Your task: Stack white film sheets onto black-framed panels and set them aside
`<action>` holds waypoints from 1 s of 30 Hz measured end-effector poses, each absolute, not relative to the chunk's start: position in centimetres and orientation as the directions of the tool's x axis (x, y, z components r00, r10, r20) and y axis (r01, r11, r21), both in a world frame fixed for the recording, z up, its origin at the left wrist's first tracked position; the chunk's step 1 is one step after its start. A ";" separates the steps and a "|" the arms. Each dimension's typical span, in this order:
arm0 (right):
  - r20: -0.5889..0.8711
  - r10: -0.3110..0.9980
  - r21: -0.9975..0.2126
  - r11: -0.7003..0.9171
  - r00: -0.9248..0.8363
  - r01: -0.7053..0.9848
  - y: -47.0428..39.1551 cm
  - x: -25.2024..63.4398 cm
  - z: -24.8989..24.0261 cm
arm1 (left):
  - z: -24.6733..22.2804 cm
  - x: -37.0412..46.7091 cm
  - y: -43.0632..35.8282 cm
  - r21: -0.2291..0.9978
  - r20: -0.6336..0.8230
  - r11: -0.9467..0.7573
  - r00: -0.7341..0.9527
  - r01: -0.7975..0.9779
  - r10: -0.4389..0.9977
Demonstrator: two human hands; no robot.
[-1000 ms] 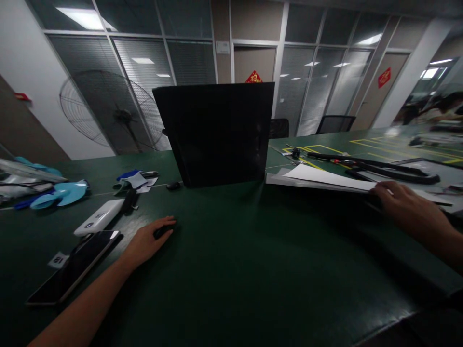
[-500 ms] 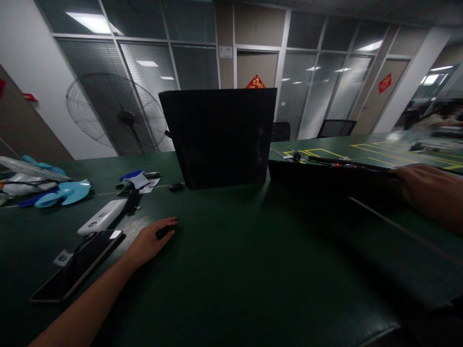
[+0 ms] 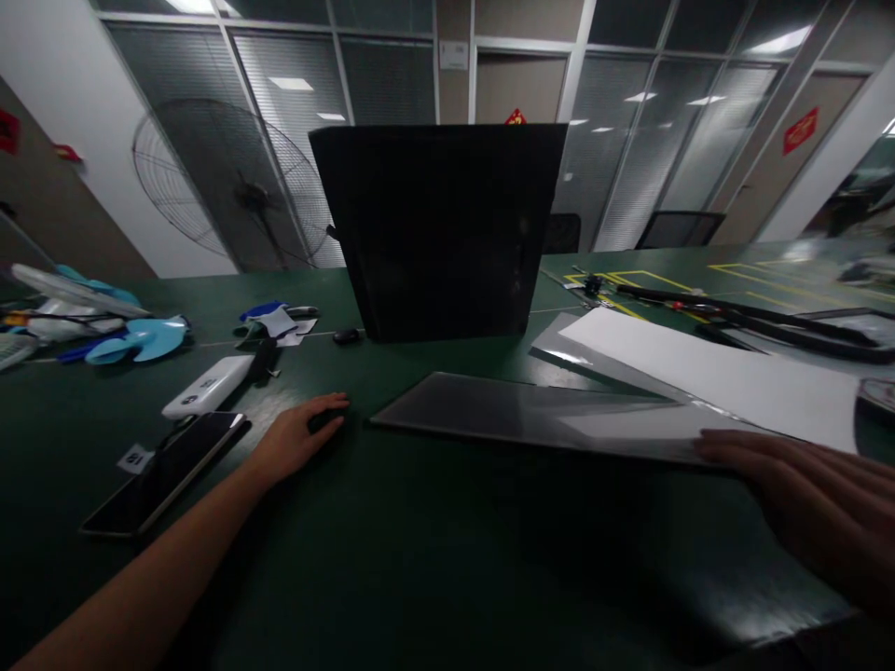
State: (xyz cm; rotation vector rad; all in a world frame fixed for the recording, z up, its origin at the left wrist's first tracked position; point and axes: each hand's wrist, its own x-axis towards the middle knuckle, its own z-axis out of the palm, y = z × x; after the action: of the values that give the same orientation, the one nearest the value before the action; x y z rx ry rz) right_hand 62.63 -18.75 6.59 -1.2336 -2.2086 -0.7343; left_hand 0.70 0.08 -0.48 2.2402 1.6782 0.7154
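My right hand (image 3: 811,494) grips the right end of a thin, dark flat panel (image 3: 517,410), which is tilted above the green table (image 3: 447,578) and has a glossy upper face. My left hand (image 3: 297,438) rests on the table at the left with thumb and fingers apart and nothing held. A large black panel (image 3: 447,233) stands upright behind, near the middle. White sheets (image 3: 713,368) and a clear sheet lie beyond the panel in my right hand.
Left of my left hand lie a phone (image 3: 168,475) and a white device (image 3: 210,387). Light-blue fan blades (image 3: 144,340) are at the far left. Black tubing (image 3: 783,321) lies at the back right. A small black object (image 3: 346,335) sits near the upright panel.
My right hand has moved left and toward me with the flat panel, whose face now shows. White sheets have come into sight behind it. The view has tilted down; my left hand stays put.
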 end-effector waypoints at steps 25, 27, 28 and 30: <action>0.494 0.839 -0.154 0.343 -0.229 0.926 3.9 60.4 0.1 | -0.2 0.7 -0.5 0.486 0.188 -0.263 0.195 0.833 0.963; 0.541 0.827 -0.215 0.312 -0.153 0.926 4.6 63.2 -0.8 | -0.3 0.7 -0.5 0.463 0.188 -0.273 0.208 0.843 0.960; 0.560 0.817 -0.240 0.320 -0.138 0.916 4.4 63.8 -1.1 | -0.3 0.7 -0.5 0.445 0.186 -0.278 0.216 0.851 0.958; 0.568 0.805 -0.268 0.379 -0.172 0.886 3.3 63.3 -1.0 | -0.4 0.7 -0.5 0.405 0.178 -0.288 0.235 0.868 0.956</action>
State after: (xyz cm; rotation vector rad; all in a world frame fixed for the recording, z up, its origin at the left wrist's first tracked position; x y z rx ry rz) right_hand 63.31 3.29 -0.99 -1.4508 -1.9988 -0.1626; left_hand 0.74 -0.52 -0.42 2.2841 1.7210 0.5817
